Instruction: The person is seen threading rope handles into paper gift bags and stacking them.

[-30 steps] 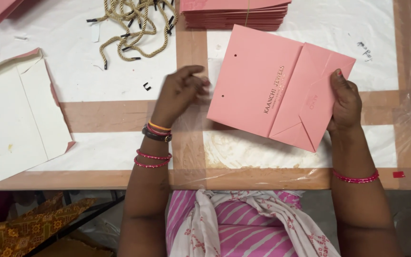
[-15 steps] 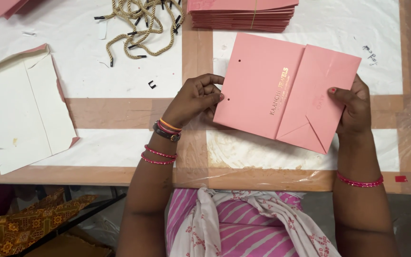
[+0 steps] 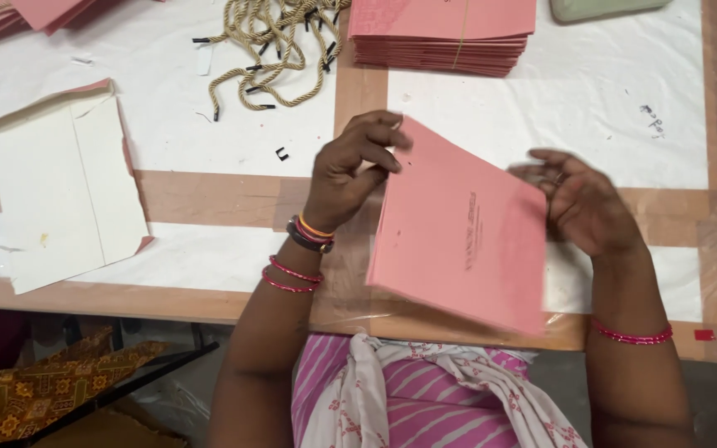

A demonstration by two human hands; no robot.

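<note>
A flat folded pink paper bag [image 3: 458, 236] is lifted off the table and tilted, its top left corner pinched by my left hand [image 3: 354, 166]. My right hand [image 3: 578, 199] hovers at the bag's right edge with fingers spread, blurred by motion; whether it touches the bag is unclear. Both wrists carry red and pink bangles. The bag's lower edge hangs over the near edge of the table [image 3: 209, 299].
A stack of flat pink bags [image 3: 441, 33] lies at the back centre. Beige rope handles with black tips [image 3: 271, 41] lie in a heap beside it. An unfolded white sheet with pink edges [image 3: 64, 191] lies at left. More pink bags [image 3: 10, 12] sit at the top left.
The bag's bottom flap has been folded shut, and the bag has been raised and turned. My right hand has come off the bag's right side and opened.
</note>
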